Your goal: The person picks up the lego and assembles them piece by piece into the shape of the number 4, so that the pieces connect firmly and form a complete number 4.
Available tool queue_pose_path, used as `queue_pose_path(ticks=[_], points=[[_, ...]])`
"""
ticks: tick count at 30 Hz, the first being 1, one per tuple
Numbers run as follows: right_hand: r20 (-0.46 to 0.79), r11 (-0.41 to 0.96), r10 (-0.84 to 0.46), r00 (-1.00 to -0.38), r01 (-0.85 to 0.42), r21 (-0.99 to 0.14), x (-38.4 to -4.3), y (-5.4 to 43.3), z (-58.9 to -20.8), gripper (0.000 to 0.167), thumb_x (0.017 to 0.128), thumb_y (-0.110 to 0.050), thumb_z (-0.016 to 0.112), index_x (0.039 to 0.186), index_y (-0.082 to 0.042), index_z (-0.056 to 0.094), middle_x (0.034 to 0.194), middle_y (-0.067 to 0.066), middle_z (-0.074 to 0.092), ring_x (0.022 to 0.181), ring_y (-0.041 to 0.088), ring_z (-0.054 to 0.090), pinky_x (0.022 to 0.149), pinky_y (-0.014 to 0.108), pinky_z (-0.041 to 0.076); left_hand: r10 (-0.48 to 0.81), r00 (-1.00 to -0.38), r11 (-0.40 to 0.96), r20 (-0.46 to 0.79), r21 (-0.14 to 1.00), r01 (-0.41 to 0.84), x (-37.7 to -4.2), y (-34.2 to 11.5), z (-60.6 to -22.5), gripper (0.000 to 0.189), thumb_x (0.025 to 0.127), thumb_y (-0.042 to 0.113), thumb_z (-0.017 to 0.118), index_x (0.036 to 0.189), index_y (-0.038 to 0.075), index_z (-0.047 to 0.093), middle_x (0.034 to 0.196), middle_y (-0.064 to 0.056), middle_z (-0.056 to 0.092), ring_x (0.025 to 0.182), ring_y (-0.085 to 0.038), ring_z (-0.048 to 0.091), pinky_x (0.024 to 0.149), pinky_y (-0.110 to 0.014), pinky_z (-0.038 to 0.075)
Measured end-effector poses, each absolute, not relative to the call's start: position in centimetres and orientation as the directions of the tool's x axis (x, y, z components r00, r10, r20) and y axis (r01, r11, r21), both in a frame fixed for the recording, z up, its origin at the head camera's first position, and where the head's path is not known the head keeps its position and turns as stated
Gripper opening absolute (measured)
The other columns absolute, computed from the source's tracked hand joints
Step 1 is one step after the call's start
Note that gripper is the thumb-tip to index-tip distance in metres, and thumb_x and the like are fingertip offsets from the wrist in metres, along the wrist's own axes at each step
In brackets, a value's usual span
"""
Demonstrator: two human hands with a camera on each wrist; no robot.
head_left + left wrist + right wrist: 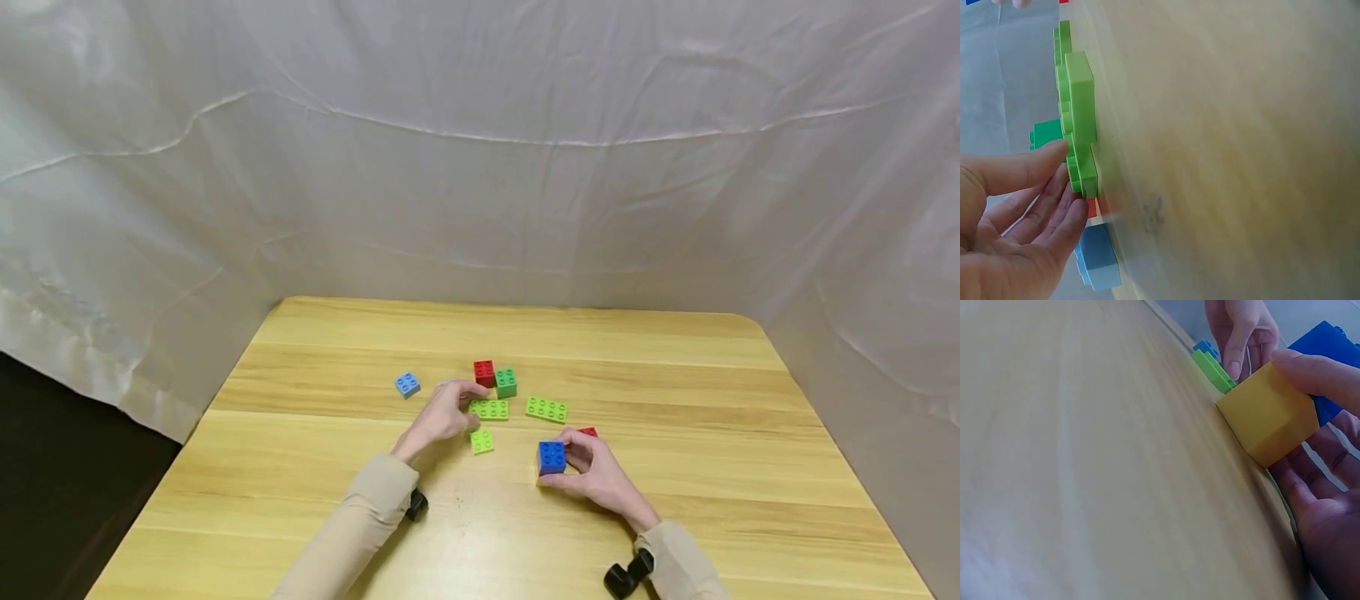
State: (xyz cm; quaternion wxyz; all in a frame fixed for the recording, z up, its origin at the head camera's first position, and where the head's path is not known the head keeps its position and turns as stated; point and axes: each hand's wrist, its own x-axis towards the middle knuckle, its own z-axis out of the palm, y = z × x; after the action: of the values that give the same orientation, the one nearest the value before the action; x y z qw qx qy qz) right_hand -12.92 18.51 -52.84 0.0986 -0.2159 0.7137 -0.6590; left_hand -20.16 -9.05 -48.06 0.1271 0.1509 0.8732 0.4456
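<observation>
In the head view my right hand (596,475) grips a small stack near the table's middle, thumb on one side and fingers on the other. The stack is a blue brick (552,456) on top of a yellow brick (1269,415), which sits low over the tabletop. My left hand (444,412) reaches around the left end of a long lime-green brick (491,410), thumb and forefinger apart. Whether its fingertips touch that brick is unclear. A small lime-green brick (482,442) lies just in front of the long one.
Behind the left hand stand a red brick (483,373) and a green brick (506,383), side by side. Another long lime-green brick (547,409) lies to the right. A light-blue brick (407,384) is at the left; a red brick (588,432) is partly hidden behind the right hand.
</observation>
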Motion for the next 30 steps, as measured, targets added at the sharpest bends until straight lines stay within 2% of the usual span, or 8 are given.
queue_pose_path(ticks=[9,18,25,30], points=[[0.141,0.032,-0.432,-0.891,-0.171,-0.985,-12.87,18.50,-52.92,0.036,0.078,0.002,0.082,0.103,0.007,0.058,0.109,0.002,0.061,0.103,0.006,0.067,0.097,0.019,0.057,0.375,-0.924,0.602,-0.072,0.777,0.184,-20.33,-8.82,-48.29,0.050,0.076,-0.012,0.073,0.122,0.004,0.068,0.129,-0.014,0.069,0.126,-0.034,0.058,0.115,-0.051,0.045],[0.085,0.060,-0.410,-0.908,-0.119,-0.991,-12.86,18.46,-52.70,0.035,0.077,0.000,0.084,0.104,-0.004,0.061,0.111,0.011,0.061,0.103,0.007,0.068,0.096,0.019,0.057,0.402,-0.915,0.606,-0.020,0.755,0.249,-20.33,-8.80,-48.54,0.045,0.077,-0.013,0.073,0.119,0.002,0.069,0.125,-0.016,0.070,0.119,-0.033,0.063,0.107,-0.048,0.051],[0.101,0.053,-0.419,-0.902,-0.135,-0.989,-12.91,18.52,-52.71,0.038,0.078,0.001,0.082,0.106,0.007,0.058,0.111,0.009,0.060,0.103,0.006,0.067,0.097,0.018,0.056,0.405,-0.914,0.602,-0.014,0.756,0.255,-20.39,-8.92,-48.66,0.044,0.078,-0.011,0.073,0.120,0.000,0.067,0.124,-0.017,0.070,0.117,-0.033,0.063,0.106,-0.049,0.051],[0.115,0.043,-0.420,-0.900,-0.146,-0.988,-12.92,18.55,-52.82,0.037,0.078,0.003,0.082,0.106,0.009,0.058,0.110,0.005,0.059,0.103,0.006,0.067,0.097,0.017,0.056,0.403,-0.915,0.602,-0.004,0.754,0.262,-20.22,-9.07,-48.67,0.044,0.080,-0.009,0.072,0.123,-0.001,0.066,0.125,-0.018,0.070,0.116,-0.033,0.064,0.105,-0.049,0.051]])
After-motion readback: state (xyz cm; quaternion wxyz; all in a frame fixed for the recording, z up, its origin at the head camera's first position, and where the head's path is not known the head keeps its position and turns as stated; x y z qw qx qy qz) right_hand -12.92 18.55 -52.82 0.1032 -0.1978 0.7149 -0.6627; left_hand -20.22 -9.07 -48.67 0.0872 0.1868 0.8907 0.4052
